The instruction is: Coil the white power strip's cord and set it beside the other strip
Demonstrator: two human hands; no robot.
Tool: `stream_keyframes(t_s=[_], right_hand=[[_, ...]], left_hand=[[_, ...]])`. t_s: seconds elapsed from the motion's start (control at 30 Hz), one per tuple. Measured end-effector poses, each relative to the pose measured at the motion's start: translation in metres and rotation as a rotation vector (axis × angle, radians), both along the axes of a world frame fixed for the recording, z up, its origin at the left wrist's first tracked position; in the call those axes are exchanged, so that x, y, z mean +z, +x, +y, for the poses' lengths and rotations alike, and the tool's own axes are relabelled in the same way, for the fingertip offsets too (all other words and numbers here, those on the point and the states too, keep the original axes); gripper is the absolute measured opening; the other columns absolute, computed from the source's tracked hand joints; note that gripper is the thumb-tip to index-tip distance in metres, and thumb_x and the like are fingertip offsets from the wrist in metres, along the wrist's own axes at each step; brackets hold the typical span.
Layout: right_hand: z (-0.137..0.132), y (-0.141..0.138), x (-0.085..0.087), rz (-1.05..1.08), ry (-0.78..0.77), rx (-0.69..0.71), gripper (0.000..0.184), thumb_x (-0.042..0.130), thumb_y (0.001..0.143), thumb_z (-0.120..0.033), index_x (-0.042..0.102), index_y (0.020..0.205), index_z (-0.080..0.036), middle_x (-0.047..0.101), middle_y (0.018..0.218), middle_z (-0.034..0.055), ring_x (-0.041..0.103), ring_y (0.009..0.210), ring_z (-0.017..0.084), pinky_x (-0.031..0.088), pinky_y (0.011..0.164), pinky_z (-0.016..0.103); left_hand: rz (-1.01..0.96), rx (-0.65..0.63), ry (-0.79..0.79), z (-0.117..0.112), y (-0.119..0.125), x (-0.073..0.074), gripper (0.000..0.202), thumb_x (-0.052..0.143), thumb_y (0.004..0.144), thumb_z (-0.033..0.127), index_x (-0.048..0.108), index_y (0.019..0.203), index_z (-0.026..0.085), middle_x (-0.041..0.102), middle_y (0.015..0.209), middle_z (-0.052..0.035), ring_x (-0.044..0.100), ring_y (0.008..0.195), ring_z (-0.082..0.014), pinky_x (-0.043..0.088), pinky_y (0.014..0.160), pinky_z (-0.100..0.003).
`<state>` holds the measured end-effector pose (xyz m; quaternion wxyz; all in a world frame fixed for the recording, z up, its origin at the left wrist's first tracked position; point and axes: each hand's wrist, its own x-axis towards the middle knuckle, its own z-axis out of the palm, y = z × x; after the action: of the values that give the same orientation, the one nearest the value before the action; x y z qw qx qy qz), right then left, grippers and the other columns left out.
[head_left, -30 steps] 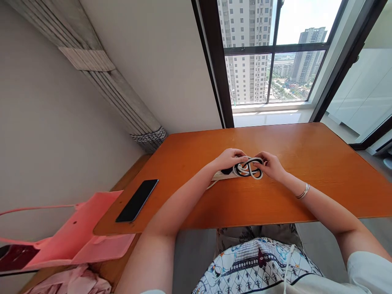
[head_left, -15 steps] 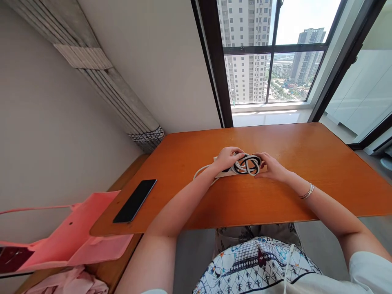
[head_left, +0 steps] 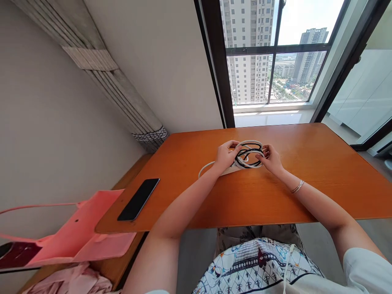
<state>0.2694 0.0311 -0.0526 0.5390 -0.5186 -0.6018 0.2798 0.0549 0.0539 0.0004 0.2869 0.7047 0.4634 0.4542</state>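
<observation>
A coiled bundle of black and white cables [head_left: 249,164] is held between my two hands above the wooden table [head_left: 275,200]. My left hand [head_left: 227,155] grips the coil's left side, fingers closed round it. On the opposite side, my right hand [head_left: 271,158] pinches the loops between thumb and fingers. Under the coil and my left hand lies a flat white piece [head_left: 233,170], possibly a power strip, partly hidden. A white cord [head_left: 204,166] curves out from it to the left, behind my left forearm.
A black phone [head_left: 139,200] lies near the table's left edge. Beside the table, a pink bag [head_left: 82,228] and pale pink cloth [head_left: 73,281] rest on a wooden surface. A window [head_left: 275,77] stands beyond the far edge, with a tied curtain [head_left: 116,90] to its left.
My hands have lifted the cable coil slightly away from me, and its loops look more spread. My right hand has closed onto the coil's right side. The view has shifted slightly.
</observation>
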Motion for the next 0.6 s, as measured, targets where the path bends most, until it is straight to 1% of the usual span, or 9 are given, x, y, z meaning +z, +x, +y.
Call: stream_keyframes(t_s=[0.07,0.13,0.2,0.27,0.37,0.43,0.47,0.53,0.6], right_hand=[[0.004,0.003,-0.003,0.084,-0.07,0.033,0.046,0.079,0.066,-0.052,0.055,0.093,-0.025,0.051,0.07,-0.0052,0.046,0.06,0.012,0.043,0.057,0.028],[0.008,0.007,-0.008,0.233,-0.194,0.096,0.048,0.079,0.065,-0.058,0.056,0.089,-0.024,0.053,0.071,-0.0043,0.048,0.06,0.012,0.041,0.053,0.026],[0.013,0.012,-0.012,0.37,-0.306,0.155,0.047,0.075,0.068,-0.062,0.056,0.086,-0.023,0.055,0.071,-0.003,0.051,0.059,0.012,0.04,0.049,0.025],[0.017,0.018,-0.016,0.44,-0.349,0.175,0.045,0.072,0.072,-0.063,0.056,0.086,-0.024,0.056,0.07,-0.0018,0.054,0.059,0.013,0.044,0.05,0.027],[0.022,0.028,-0.018,0.499,-0.354,0.172,0.04,0.074,0.071,-0.055,0.056,0.088,-0.024,0.063,0.076,0.0016,0.061,0.066,0.016,0.052,0.06,0.031],[0.023,0.037,-0.018,0.532,-0.358,0.18,0.04,0.078,0.067,-0.047,0.057,0.091,-0.024,0.068,0.084,0.0043,0.065,0.074,0.019,0.055,0.067,0.034],[0.023,0.042,-0.018,0.544,-0.363,0.182,0.041,0.08,0.064,-0.043,0.058,0.093,-0.025,0.07,0.089,0.0055,0.067,0.079,0.021,0.055,0.07,0.036],[0.02,0.053,-0.016,0.534,-0.37,0.161,0.045,0.082,0.062,-0.038,0.06,0.099,-0.025,0.073,0.102,0.0075,0.068,0.092,0.024,0.054,0.077,0.039],[0.017,0.062,-0.013,0.47,-0.355,0.11,0.045,0.081,0.063,-0.038,0.064,0.103,-0.025,0.072,0.116,0.0082,0.066,0.109,0.026,0.052,0.085,0.04]], left_hand=[[-0.109,0.017,-0.046,0.001,0.002,0.0,0.041,0.064,0.078,0.055,0.066,0.094,0.017,0.074,0.09,-0.0086,0.072,0.088,-0.0239,0.056,0.074,-0.033],[-0.21,0.002,-0.098,0.001,0.005,0.0,0.049,0.064,0.077,0.062,0.063,0.099,0.017,0.072,0.088,-0.0072,0.073,0.086,-0.0244,0.056,0.068,-0.031],[-0.274,-0.037,-0.122,-0.002,0.009,0.003,0.054,0.065,0.076,0.066,0.061,0.103,0.018,0.072,0.09,-0.0061,0.074,0.087,-0.0245,0.056,0.065,-0.03],[-0.293,-0.1,-0.124,-0.007,0.014,0.007,0.056,0.067,0.075,0.066,0.061,0.104,0.019,0.072,0.095,-0.0058,0.074,0.087,-0.0238,0.058,0.068,-0.031],[-0.269,-0.262,-0.158,-0.016,0.019,0.014,0.057,0.068,0.076,0.066,0.063,0.103,0.017,0.073,0.105,-0.0086,0.073,0.094,-0.0244,0.058,0.082,-0.036],[-0.239,-0.367,-0.204,-0.021,0.018,0.017,0.058,0.066,0.079,0.066,0.065,0.107,0.016,0.073,0.112,-0.0121,0.072,0.102,-0.026,0.057,0.089,-0.038],[-0.217,-0.394,-0.222,-0.021,0.016,0.017,0.058,0.064,0.08,0.066,0.066,0.11,0.016,0.072,0.116,-0.0135,0.071,0.105,-0.0266,0.056,0.09,-0.038],[-0.151,-0.383,-0.238,-0.02,0.01,0.015,0.056,0.059,0.084,0.065,0.066,0.112,0.017,0.071,0.123,-0.0143,0.07,0.109,-0.0268,0.056,0.09,-0.038],[-0.048,-0.327,-0.223,-0.014,0.001,0.008,0.052,0.057,0.087,0.062,0.067,0.111,0.017,0.072,0.12,-0.0135,0.07,0.108,-0.0261,0.057,0.088,-0.038]])
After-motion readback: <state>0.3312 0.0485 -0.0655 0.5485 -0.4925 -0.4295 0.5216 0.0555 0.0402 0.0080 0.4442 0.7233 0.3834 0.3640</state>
